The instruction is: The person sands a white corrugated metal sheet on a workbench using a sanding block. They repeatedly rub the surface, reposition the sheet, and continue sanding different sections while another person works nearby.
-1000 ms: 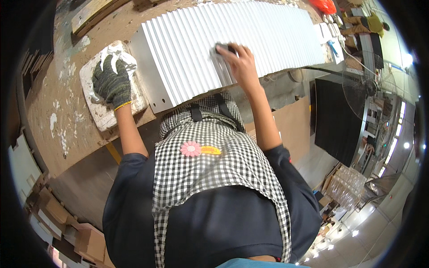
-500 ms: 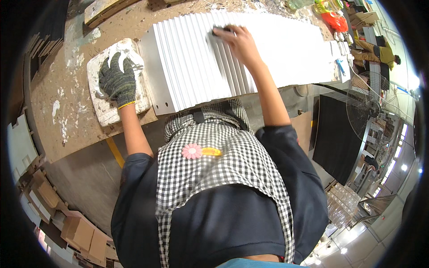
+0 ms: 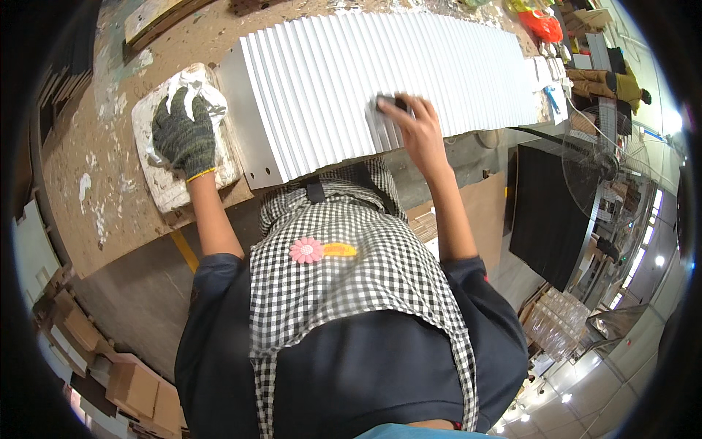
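Note:
My left hand point(image 3: 184, 137), in a dark grey knitted glove with a yellow cuff edge, lies with fingers spread over a white, soft-looking mass point(image 3: 196, 86) on a white-smeared slab point(image 3: 157, 192). Whether that mass is paste or cloth I cannot tell. My bare right hand point(image 3: 419, 132) grips a small dark block point(image 3: 389, 104), blurred by motion. It is over the near half of a wide stack of thin white strips point(image 3: 314, 95), set side by side in ridges. A flat pale panel point(image 3: 245, 121) shows at the stack's left end.
The strips lie on a stained brown workbench point(image 3: 80, 212). Wooden boards point(image 3: 161, 22) lie at the far left, with a red plastic bag point(image 3: 542, 25) at the far right. A large fan point(image 3: 607, 164) and a dark panel point(image 3: 545, 212) stand right of the bench; another person point(image 3: 621, 86) is beyond.
My right hand has moved nearer and to the right along the strips with the dark block. My left hand stays on the white mass. The view has shifted slightly.

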A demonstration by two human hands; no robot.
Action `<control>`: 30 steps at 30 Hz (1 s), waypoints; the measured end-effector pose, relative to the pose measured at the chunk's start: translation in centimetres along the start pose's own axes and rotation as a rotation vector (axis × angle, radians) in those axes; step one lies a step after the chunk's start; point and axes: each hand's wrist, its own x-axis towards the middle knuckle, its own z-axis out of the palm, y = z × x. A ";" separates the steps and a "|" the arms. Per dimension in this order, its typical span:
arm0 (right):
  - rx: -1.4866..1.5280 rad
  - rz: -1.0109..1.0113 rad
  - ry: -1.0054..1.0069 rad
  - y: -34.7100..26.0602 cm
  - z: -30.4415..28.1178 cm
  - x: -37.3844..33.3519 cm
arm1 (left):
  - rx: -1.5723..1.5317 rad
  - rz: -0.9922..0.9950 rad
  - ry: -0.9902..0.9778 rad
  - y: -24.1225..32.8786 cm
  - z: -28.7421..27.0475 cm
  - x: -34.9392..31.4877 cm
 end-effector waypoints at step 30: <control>-0.110 -0.112 -0.049 3.4 1.5 5.9 | -0.002 -0.008 -0.015 -0.6 0.7 0.0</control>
